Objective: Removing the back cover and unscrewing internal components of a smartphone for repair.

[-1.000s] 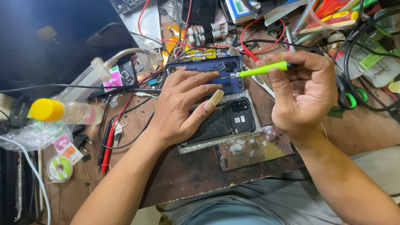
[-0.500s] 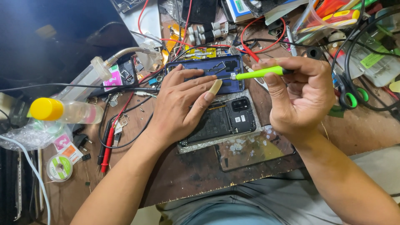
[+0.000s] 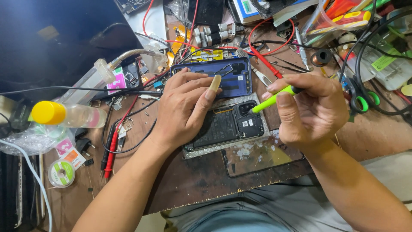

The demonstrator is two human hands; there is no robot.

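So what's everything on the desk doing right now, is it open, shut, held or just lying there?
Opened phone: back off, insides showing, lying flat.
Blue back cover: removed, lying above the phone.
Green screwdriver: held, tip at the phone's camera end.
Left hand: pressing flat on the phone.
Right hand: gripping the screwdriver.
Yellow-capped bottle: capped, on its side.
Green-handled scissors: lying unused.

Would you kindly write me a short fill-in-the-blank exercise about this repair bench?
1. The right hand holds a ____ screwdriver.
2. The left hand rests on the opened ____.
3. The bottle at the left has a ____ cap.
4. The scissors have ____ handles.

Missing words: green; phone; yellow; green
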